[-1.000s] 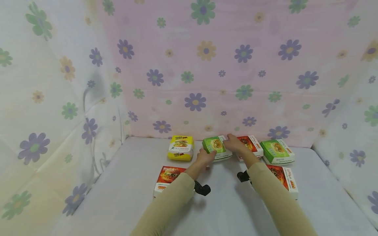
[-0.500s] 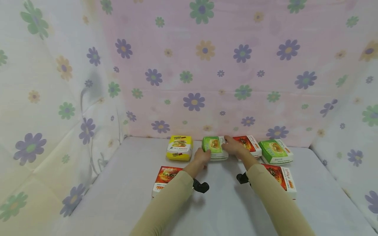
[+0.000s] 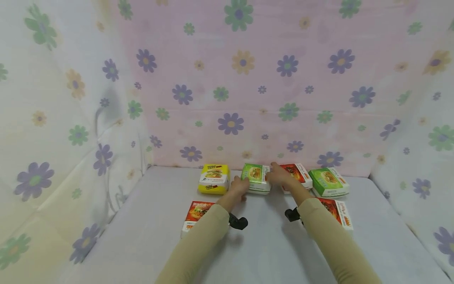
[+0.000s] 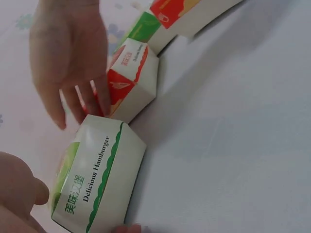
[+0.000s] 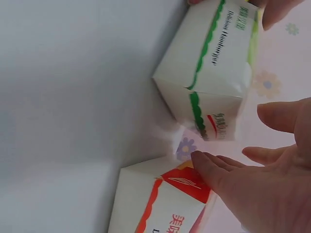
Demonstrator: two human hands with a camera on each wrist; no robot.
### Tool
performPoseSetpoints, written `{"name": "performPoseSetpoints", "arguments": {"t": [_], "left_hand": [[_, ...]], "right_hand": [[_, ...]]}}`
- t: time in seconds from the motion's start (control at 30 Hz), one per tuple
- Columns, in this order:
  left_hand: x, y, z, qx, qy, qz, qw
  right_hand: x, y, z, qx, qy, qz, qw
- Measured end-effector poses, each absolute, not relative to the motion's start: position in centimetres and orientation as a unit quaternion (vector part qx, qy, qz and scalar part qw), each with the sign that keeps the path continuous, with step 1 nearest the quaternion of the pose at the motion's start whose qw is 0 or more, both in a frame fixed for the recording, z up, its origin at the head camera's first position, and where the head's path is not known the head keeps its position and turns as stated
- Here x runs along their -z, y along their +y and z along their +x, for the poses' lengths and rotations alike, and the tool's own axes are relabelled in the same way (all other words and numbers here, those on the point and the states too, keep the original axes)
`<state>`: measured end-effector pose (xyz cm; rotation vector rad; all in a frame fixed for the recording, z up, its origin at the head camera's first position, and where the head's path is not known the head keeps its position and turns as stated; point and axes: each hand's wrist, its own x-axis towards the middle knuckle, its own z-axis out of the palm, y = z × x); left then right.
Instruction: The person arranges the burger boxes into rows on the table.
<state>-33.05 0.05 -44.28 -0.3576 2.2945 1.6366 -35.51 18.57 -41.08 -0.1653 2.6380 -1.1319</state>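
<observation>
A green and white hamburger box [image 3: 258, 177] stands on the table near the back cloth, between my two hands. My left hand [image 3: 239, 187] is at its left end. In the right wrist view, that hand's fingers straddle the box's end loosely, one fingertip at the lower edge. My right hand [image 3: 280, 175] is beside the box's right end. In the right wrist view its fingers are spread and apart from the green box, and the index fingertip is over the corner of a red hamburger box [image 5: 165, 199]; contact is unclear.
A yellow burger box [image 3: 214, 179] stands to the left, another green box [image 3: 330, 183] to the right, both in the back row. Red boxes lie nearer at left [image 3: 196, 213] and right [image 3: 337, 213], partly behind the sleeves. Flowered cloth [image 3: 230, 79] encloses the table.
The green box between my hands has turned slightly and come to rest squarer to the back cloth. My right fingers have come away from it, and my left hand has loosened slightly leftward.
</observation>
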Motion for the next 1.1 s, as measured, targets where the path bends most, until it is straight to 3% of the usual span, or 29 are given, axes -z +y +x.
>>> {"name": "performPoseSetpoints", "arguments": {"t": [0.23,0.5,1.1], "left_hand": [[44.9,1.7,-32.5,-0.584,0.791,-0.141,0.112],[46.0,3.6,-31.8,-0.626,0.76,-0.155,0.078],[46.7,2.0,-34.4,-0.597,0.781,-0.173,0.063]], "right_hand": [[40.2,19.2,-36.7,0.419,0.894,-0.073,0.138],[42.2,19.8,-38.0,0.396,0.905,-0.082,0.13],[42.3,18.4,-35.7,0.37,0.924,-0.03,0.088]]}}
